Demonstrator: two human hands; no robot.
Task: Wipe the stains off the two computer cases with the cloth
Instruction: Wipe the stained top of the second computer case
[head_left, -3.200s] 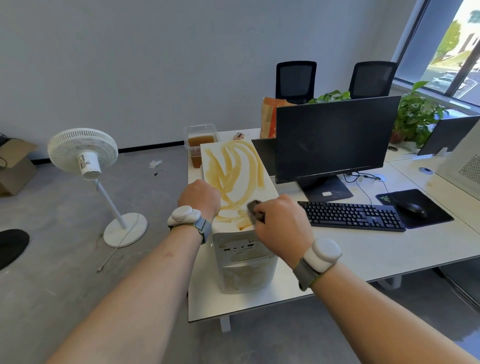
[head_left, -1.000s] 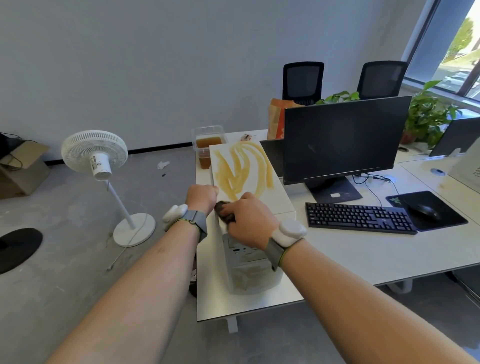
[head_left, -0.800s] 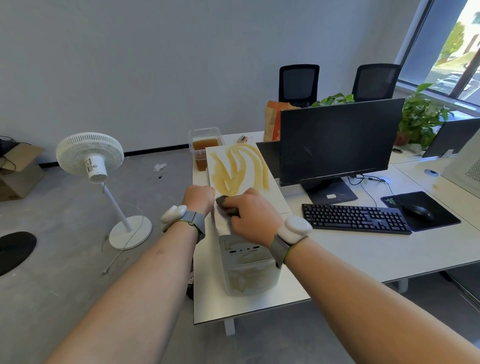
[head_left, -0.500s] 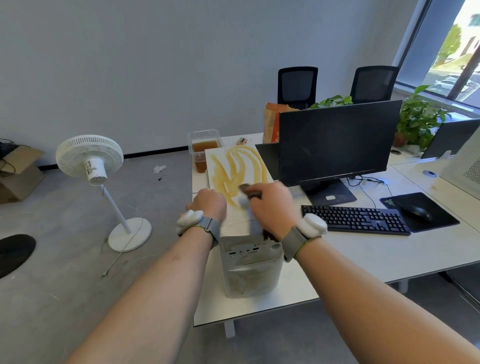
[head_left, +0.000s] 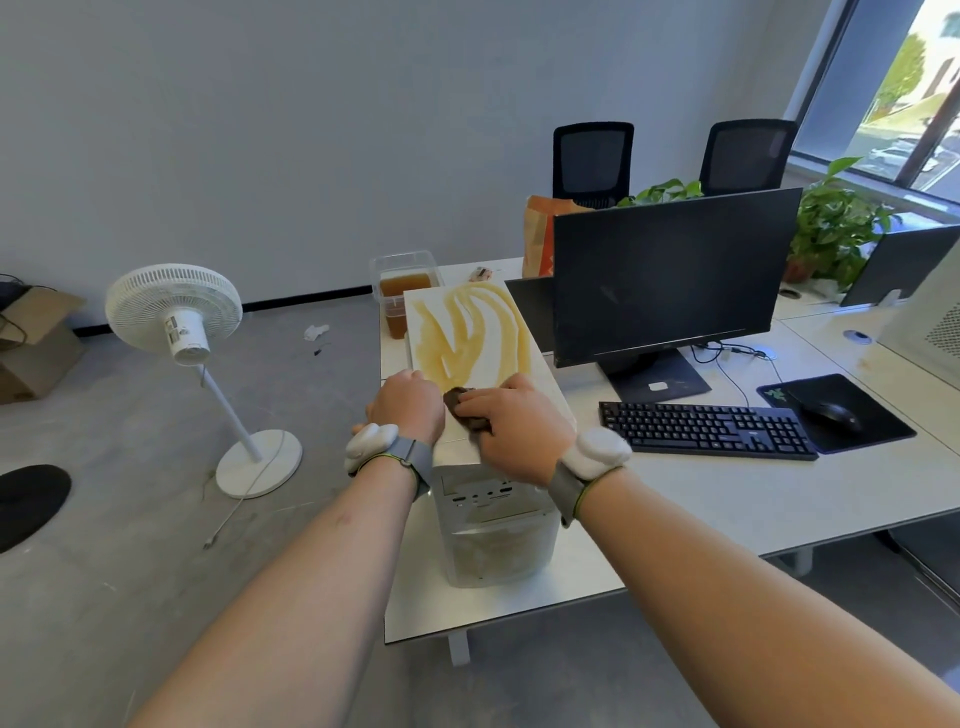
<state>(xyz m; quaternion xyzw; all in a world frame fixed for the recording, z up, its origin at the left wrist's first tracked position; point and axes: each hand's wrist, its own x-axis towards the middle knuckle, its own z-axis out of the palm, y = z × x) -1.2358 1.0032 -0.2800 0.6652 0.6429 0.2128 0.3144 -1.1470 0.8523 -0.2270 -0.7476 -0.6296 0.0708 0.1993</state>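
Amber-brown stains (head_left: 470, 332) streak the top of the white computer case (head_left: 493, 509) standing at the left end of the tabletop (head_left: 727, 499), as I work from the head view. My right hand (head_left: 511, 428) presses a dark cloth (head_left: 462, 410) onto the case's near top edge, fingers curled over it; my left hand (head_left: 408, 402) rests on the case's left edge, its fingers out of my sight, so I cannot tell their grip. A second pale case (head_left: 935, 322) sits at the far right. Behind the stained case stands a tub of brown liquid (head_left: 404, 291); a black monitor (head_left: 665, 275) and keyboard (head_left: 701, 428) lie to its right.
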